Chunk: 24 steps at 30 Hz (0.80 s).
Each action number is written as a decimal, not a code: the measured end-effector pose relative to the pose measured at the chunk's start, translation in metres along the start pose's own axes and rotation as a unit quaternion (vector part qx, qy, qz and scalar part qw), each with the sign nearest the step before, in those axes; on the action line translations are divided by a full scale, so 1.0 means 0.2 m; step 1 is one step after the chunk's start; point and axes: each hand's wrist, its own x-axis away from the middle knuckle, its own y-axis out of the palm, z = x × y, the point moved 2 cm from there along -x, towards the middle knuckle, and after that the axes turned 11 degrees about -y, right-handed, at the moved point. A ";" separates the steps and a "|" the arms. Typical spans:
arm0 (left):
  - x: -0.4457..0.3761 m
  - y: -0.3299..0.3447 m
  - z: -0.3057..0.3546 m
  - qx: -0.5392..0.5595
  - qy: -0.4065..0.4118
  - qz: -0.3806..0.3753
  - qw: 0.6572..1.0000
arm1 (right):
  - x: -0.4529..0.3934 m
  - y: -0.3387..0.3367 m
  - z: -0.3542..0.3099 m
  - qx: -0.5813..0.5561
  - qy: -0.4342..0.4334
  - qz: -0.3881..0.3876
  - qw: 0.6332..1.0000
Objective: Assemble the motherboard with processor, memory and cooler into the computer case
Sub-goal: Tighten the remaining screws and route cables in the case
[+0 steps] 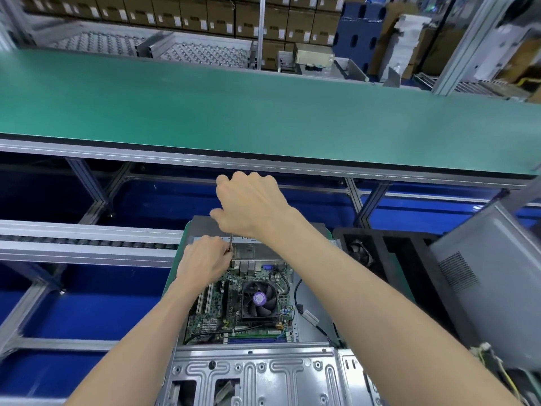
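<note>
Hands work above the motherboard [234,303], which lies inside the computer case [251,373]. Right hand [248,206] is raised, fingers curled over a screwdriver [231,243]; left hand [205,262] pinches its shaft near the board's far edge.

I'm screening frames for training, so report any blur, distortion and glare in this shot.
Head view: wide-angle bending bows the green conveyor belt; the right edge smears with motion blur; the motherboard and both hands are fairly sharp; soft glare on the case metal.

Matt grey stamped-metal computer case [251,373], matt green belt [263,112], perhaps rubber, brushed aluminium frame [87,250].
</note>
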 end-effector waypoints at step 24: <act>0.01 0.00 -0.01 0.028 -0.009 -0.006 1.000 | 0.00 -0.01 0.01 -0.084 -0.014 -0.033 0.996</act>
